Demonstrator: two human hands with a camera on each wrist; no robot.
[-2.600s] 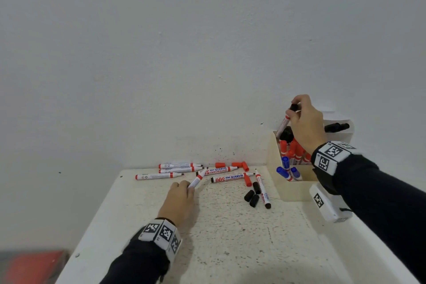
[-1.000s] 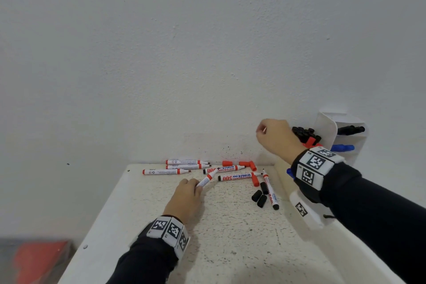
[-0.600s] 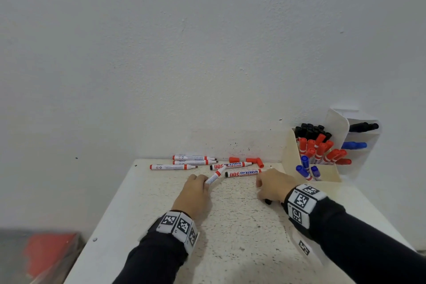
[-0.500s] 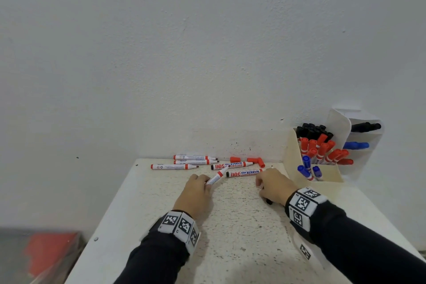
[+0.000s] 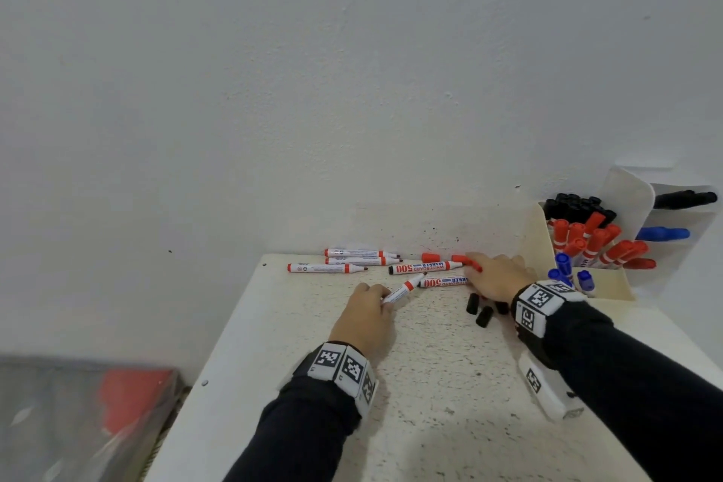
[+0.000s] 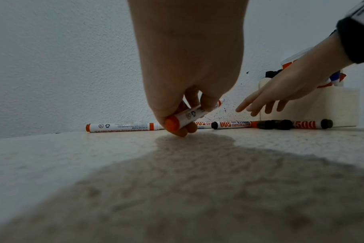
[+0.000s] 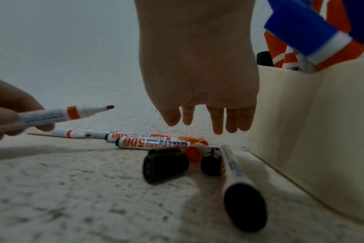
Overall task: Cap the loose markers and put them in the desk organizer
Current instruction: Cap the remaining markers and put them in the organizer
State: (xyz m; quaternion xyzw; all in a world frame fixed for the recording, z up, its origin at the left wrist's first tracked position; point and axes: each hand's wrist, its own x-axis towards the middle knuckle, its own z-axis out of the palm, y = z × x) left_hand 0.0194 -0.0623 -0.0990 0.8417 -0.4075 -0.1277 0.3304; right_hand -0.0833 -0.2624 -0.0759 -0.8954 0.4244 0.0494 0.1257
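Observation:
My left hand (image 5: 376, 302) rests on the white table (image 5: 430, 383) and grips an uncapped red marker (image 5: 403, 290), tip pointing up and right; the same marker (image 6: 189, 116) shows in the left wrist view. My right hand (image 5: 489, 272) is open, its straight fingers (image 7: 216, 121) hovering over the loose red caps (image 5: 430, 257) by the wall. Two uncapped black-ended markers (image 5: 424, 267) lie beside it. Black caps (image 5: 478, 309) lie just in front of the right wrist. The cream desk organizer (image 5: 610, 282) stands at the right, holding several capped markers.
Three more uncapped red markers (image 5: 324, 268) lie along the wall at the back left. A black-ended marker (image 7: 239, 180) lies beside the organizer wall (image 7: 301, 123). The wall rises straight behind the table. A blurred red thing (image 5: 129, 399) sits low off the table's left edge.
My right hand left the organizer with nothing in it, dropped to the table, then reached forward to the red caps by the wall. My left hand kept hold of its marker.

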